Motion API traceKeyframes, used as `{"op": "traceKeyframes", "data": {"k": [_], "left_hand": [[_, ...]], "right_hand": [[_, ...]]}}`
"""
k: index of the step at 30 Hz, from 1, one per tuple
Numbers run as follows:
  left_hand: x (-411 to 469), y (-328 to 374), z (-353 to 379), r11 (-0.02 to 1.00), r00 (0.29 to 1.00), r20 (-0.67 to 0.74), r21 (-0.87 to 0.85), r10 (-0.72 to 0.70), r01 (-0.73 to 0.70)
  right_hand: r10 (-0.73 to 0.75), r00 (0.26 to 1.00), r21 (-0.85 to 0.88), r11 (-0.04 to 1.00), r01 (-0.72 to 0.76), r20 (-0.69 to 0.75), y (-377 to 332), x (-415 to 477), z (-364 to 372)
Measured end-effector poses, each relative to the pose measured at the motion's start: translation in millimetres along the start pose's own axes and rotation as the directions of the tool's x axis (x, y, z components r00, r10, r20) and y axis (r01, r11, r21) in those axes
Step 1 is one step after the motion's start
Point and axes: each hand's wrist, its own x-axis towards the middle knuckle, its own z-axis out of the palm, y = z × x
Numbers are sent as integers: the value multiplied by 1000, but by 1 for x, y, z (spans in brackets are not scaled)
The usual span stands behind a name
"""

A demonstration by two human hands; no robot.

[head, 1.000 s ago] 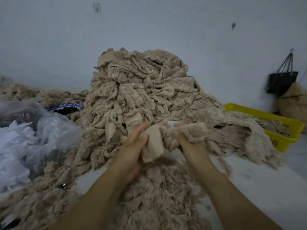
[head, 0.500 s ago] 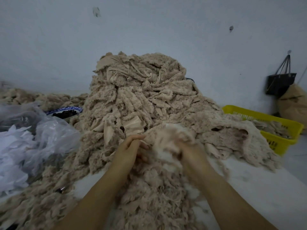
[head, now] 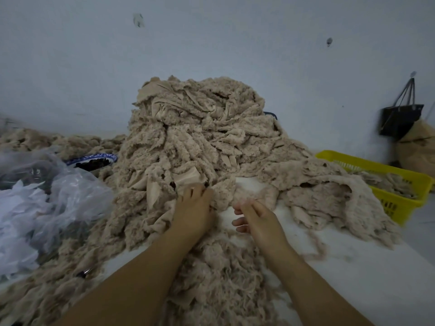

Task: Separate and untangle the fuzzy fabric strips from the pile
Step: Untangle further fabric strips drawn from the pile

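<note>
pale tabletop (head: 353, 278) is carrying the strip pile (head: 200, 137); left hand (head: 193, 208) is digging into the pile's foot, grip unclear; right hand (head: 256, 217) is hovering beside, loosely curled, empty. choosing a strip; next, pinching its end.

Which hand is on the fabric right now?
The left hand: it touches the foot of the tall fabric pile. The right hand is apart from it, over the white table, fingers loosely curled, holding nothing.

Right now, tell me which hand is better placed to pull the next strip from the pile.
Left. The left hand has its fingertips on the pile's front edge; the right hand hangs over bare table, apparently empty.
</note>
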Motion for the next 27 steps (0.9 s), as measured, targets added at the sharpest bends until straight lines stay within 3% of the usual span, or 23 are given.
{"op": "traceKeyframes", "data": {"k": [2, 4, 7, 9, 13, 15, 17, 19, 21, 23, 25, 27], "left_hand": [[5, 0, -2, 998, 999, 11, -33, -52, 53], [7, 0, -6, 972, 993, -70, -220, -98, 80], [-3, 10, -17, 871, 974, -212, -489, -81, -34], [-17, 22, -26, 818, 974, -225, -563, -8, -123], [-50, 49, -33, 787, 947, -192, -527, 257, -320], [-63, 58, -32, 775, 927, -174, -510, 331, -373], [-68, 57, -30, 709, 940, -154, -623, 303, -330], [-71, 49, -34, 614, 984, -121, -770, 127, -174], [-68, 36, -34, 479, 986, -17, -876, -164, 64], [-61, 27, -35, 200, 902, 182, -940, -393, 276], [-54, 24, -35, -215, 862, 355, -931, -361, 294], [-50, 23, -41, -514, 871, 423, -820, -250, 251]], "right_hand": [[12, 1000, 6, 1000, -12, -6, 0, 0, -1], [7, 1000, -14, 1000, -7, -7, 1, 1, -1], [-2, 1000, -53, 999, 2, -6, 1, 1, 1], [21, 1000, 3, 1000, -21, 15, -1, 2, 4], [152, 980, 375, 907, -190, 129, -5, 1, 7], [161, 973, 400, 891, -216, 166, -7, 0, 4], [169, 978, 406, 890, -206, 124, -7, 1, 1], [170, 984, 469, 866, -175, 54, -6, 4, -1], [149, 989, 493, 861, -123, -13, -7, 6, -4], [101, 994, 464, 883, -73, -36, -6, 7, -5], [27, 999, 381, 924, -33, 19, -7, 4, -3], [-42, 997, 212, 977, 27, 66, -8, 0, 1]]}}
